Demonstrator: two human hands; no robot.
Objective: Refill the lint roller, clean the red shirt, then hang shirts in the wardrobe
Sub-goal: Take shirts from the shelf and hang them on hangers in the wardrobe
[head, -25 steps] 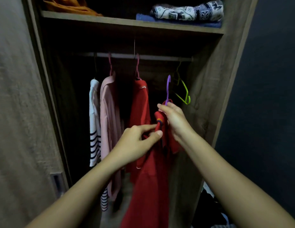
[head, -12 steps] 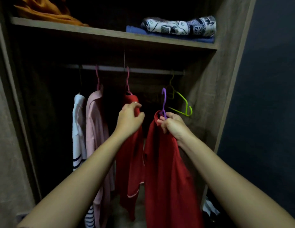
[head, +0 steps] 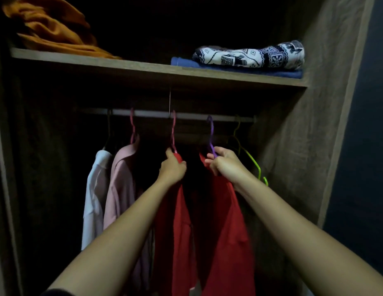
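The right hand (head: pixel 223 162) is clenched around the neck of a purple hanger (head: pixel 211 135) carrying a red shirt (head: pixel 224 221), lifting its hook up at the rail (head: pixel 192 116) above the knuckles; whether the hook sits over the rail I cannot tell. The left hand (head: pixel 173 167) grips the shoulder of a second red shirt (head: pixel 177 227) on a pink hanger (head: pixel 173 131), probably holding it aside to keep a gap. A bare green hanger (head: pixel 253 161) hangs just right of the right hand.
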